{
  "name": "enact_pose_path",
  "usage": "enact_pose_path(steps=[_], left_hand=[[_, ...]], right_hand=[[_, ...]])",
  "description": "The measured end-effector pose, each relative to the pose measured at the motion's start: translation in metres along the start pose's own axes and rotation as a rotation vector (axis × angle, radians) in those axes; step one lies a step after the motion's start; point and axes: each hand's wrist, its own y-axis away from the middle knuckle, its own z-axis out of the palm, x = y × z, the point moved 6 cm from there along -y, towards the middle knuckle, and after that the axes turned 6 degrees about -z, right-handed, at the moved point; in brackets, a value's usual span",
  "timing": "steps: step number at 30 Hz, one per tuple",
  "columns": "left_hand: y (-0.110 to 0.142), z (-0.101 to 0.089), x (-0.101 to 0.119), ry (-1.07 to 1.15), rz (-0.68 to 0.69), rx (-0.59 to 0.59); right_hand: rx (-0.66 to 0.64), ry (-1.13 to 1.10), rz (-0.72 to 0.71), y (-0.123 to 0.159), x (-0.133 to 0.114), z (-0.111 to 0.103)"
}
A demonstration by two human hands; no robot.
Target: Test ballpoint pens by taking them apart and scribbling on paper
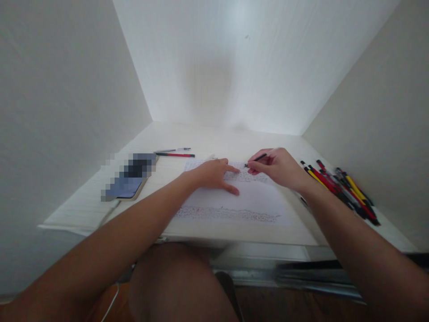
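A white sheet of paper [259, 198] lies on the desk, with lines of handwriting across its upper part and a band of dense marks along its lower part. My left hand [217, 173] rests flat on the sheet, fingers spread, covering some of the writing. In my right hand [276, 166] a pen [260, 157] with a dark front end and a pale barrel is gripped between thumb and fingers. Its tip is at the written lines, just right of my left index finger. Whether the tip touches the paper I cannot tell.
A phone [132, 176], partly blurred out, lies at the left with a cable near it. Beyond it are a red and black pen [177, 155] and a clear pen [172, 150]. Several pens [345, 190] are piled at the right. Walls enclose the white desk [201, 134] on three sides.
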Motion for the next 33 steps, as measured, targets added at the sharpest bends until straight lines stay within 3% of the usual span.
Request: enact_pose_path(steps=[4, 7, 13, 22, 33], left_hand=[[0.002, -0.001, -0.003, 0.027, -0.013, -0.012], [0.002, 0.0, -0.005, 0.025, -0.015, -0.018], [0.0, 0.002, -0.007, 0.028, -0.017, -0.024], [0.001, 0.001, -0.006, 0.03, -0.016, -0.032], [0.001, 0.001, -0.005, 0.012, -0.038, -0.1]], right_hand=[[0.109, 0.029, 0.112, 0.039, 0.035, 0.006], [0.219, 0.085, 0.123, 0.052, 0.05, 0.005], [0.248, 0.214, 0.099, 0.047, 0.04, 0.004], [0.246, 0.187, 0.106, 0.047, 0.031, 0.008], [0.238, 0.179, 0.045, 0.048, 0.044, 0.008]])
